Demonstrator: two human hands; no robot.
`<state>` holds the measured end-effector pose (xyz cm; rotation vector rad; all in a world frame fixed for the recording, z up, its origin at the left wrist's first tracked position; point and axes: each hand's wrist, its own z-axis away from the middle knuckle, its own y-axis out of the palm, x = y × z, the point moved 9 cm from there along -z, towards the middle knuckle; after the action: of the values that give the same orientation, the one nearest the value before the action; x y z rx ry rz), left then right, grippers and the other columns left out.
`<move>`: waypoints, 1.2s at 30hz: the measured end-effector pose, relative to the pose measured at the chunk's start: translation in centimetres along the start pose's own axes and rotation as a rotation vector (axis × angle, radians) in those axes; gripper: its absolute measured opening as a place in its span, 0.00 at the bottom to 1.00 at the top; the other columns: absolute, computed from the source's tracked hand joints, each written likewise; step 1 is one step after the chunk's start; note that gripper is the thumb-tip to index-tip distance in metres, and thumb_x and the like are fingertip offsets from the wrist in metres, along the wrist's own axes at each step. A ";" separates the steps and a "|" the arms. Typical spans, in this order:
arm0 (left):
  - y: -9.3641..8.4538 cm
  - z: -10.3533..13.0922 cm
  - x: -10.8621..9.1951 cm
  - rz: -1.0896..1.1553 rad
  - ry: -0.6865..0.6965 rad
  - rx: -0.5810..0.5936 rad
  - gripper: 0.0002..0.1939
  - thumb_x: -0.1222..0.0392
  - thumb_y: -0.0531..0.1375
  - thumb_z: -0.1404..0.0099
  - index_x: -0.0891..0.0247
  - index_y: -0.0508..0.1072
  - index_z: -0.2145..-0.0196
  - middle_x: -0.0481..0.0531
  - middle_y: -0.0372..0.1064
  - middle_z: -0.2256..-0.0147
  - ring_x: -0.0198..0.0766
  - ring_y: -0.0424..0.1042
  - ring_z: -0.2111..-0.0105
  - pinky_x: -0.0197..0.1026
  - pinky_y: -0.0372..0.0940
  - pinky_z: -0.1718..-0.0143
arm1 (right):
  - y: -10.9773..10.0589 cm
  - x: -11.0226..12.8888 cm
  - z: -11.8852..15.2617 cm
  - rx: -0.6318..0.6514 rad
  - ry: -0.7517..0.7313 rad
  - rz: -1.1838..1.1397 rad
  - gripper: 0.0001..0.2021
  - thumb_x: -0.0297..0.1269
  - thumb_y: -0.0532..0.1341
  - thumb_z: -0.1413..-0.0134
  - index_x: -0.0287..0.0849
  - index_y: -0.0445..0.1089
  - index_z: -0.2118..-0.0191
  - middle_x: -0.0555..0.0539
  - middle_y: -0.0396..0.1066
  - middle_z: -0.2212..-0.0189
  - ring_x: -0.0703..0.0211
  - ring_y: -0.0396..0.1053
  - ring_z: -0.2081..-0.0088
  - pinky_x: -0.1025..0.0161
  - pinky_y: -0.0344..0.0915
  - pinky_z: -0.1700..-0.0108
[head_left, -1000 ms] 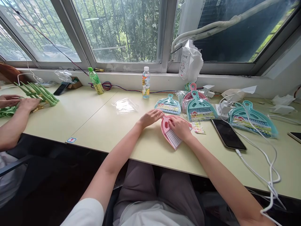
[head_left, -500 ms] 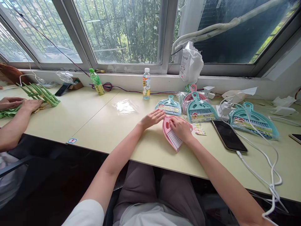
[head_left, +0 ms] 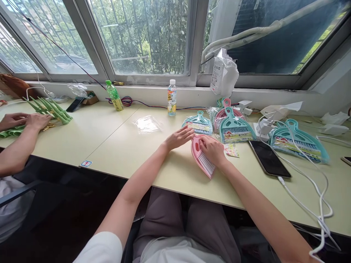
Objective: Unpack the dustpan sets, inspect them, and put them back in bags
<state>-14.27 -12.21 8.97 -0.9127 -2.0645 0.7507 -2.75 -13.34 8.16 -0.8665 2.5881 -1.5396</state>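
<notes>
A pink dustpan with a white-bristled brush [head_left: 205, 165] lies on the pale table, its handle end pointing up-left and its wide edge toward me. My left hand [head_left: 181, 137] rests at the handle end, fingers stretched out flat. My right hand [head_left: 213, 149] lies over the brush and dustpan with bent fingers around the brush's upper part, hiding some of it. Just right of that hand is a small printed card [head_left: 231, 150]. Behind sit a wrapped teal dustpan set [head_left: 197, 124] and another teal set [head_left: 236, 128] in front of a pink one.
A clear plastic bag [head_left: 148, 124], a lemon drink bottle [head_left: 172, 98] and a green bottle [head_left: 114, 95] stand or lie leftward. At right are a phone [head_left: 268, 159], white cables and more teal dustpans [head_left: 298, 142]. Another person's hands [head_left: 35, 120] touch green stalks at far left.
The wide end of the pink dustpan has swung slightly toward the table's front edge. The whole view has shifted slightly; both hands stay on or at the dustpan.
</notes>
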 end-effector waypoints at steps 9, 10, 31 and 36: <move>-0.3 0.3 0.0 -0.037 -0.018 -0.045 0.14 0.67 0.49 0.28 0.64 0.69 0.49 0.55 0.73 0.50 0.37 0.68 0.43 0.57 0.50 0.32 | -0.5 -0.2 -0.2 0.032 -0.031 -0.083 0.14 0.42 0.50 0.34 0.44 0.70 0.64 0.46 0.75 0.63 0.53 0.71 0.62 0.61 0.59 0.63; -0.3 0.4 0.0 -0.034 -0.012 -0.042 0.14 0.67 0.49 0.28 0.63 0.69 0.49 0.55 0.73 0.50 0.36 0.68 0.44 0.55 0.51 0.32 | -0.5 -0.2 -0.2 0.051 -0.042 -0.104 0.14 0.43 0.51 0.35 0.44 0.70 0.64 0.46 0.75 0.64 0.53 0.71 0.63 0.61 0.60 0.63; 0.1 0.1 -0.6 -0.074 -0.001 -0.016 0.13 0.68 0.53 0.31 0.59 0.71 0.51 0.53 0.70 0.45 0.35 0.70 0.45 0.47 0.62 0.37 | -0.9 -1.0 -0.2 0.060 0.024 -0.163 0.12 0.45 0.53 0.38 0.45 0.69 0.64 0.47 0.76 0.67 0.54 0.72 0.65 0.63 0.60 0.66; -0.6 -0.1 -0.8 -0.068 0.008 -0.056 0.12 0.67 0.53 0.30 0.60 0.72 0.52 0.56 0.69 0.44 0.37 0.68 0.43 0.49 0.63 0.38 | -0.8 -0.9 -0.2 0.053 0.014 -0.151 0.10 0.43 0.54 0.38 0.45 0.69 0.63 0.47 0.76 0.66 0.54 0.72 0.65 0.62 0.60 0.65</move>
<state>-14.03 -13.19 9.11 -0.8704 -2.1078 0.6552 -1.68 -13.07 8.72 -1.0728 2.5311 -1.6468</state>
